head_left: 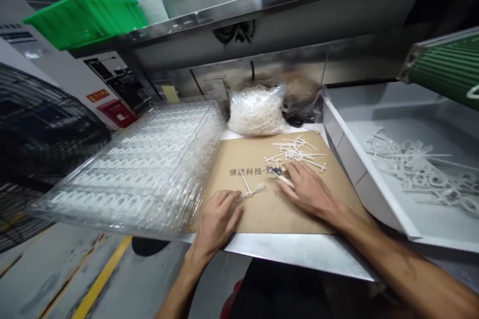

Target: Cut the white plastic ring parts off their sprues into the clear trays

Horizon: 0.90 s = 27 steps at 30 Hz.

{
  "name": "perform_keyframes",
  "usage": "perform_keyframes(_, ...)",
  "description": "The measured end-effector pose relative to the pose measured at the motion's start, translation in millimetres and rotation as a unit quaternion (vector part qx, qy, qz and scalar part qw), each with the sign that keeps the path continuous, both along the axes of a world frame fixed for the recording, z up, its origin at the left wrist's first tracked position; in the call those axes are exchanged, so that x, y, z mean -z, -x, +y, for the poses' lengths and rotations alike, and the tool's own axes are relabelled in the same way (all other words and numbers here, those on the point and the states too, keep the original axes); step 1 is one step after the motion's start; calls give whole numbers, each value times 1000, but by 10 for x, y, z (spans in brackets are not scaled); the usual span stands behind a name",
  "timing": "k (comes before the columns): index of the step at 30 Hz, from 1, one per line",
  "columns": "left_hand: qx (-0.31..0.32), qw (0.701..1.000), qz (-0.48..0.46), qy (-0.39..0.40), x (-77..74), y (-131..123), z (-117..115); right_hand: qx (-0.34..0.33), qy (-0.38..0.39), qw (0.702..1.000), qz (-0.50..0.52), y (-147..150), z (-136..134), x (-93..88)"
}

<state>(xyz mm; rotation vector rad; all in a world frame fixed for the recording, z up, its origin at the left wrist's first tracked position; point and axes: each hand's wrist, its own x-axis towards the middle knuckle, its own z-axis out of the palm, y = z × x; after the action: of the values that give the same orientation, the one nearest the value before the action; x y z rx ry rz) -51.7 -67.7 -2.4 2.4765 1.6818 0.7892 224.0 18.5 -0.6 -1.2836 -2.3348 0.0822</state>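
Steel bench (pixel 299 254), cardboard sheet (pixel 269 214) spread as work mat. Hands apart, grip unclear: left hand (pixel 219 219) beside thin plastic piece (pixel 247 184), right hand (pixel 307 189) at loose plastic pile (pixel 295 154). Clear trays (pixel 127 169) stacked left, bag of rings (pixel 258 109) behind, in reach.

We've got steel counter (pixel 299 254), brown cardboard sheet (pixel 284 214) on it, Chinese print on sheet. Loose white plastic runners (pixel 295 154) on cardboard. Bag of white plastic parts (pixel 257 110) behind sheet; stack of clear trays (pixel 130 169) at left, beside sheet.
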Motion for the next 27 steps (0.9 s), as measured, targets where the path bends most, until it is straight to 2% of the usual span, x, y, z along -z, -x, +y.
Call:
perform_keyframes(7,-8,1000,-22,-18,79,-83,-114,-7,2,1000,-14,6,-13,-17)
perform_keyframes(15,52,998,6,-26,32,-203,-252,-12,11,1000,-4,8,-31,-18)
perform_keyframes(24,0,998,-19,62,3,-263,-215,-15,15,999,27,6,-47,-52)
perform_keyframes(27,-1,997,-50,51,-9,-241,-149,-18,17,998,52,-4,-52,-51)
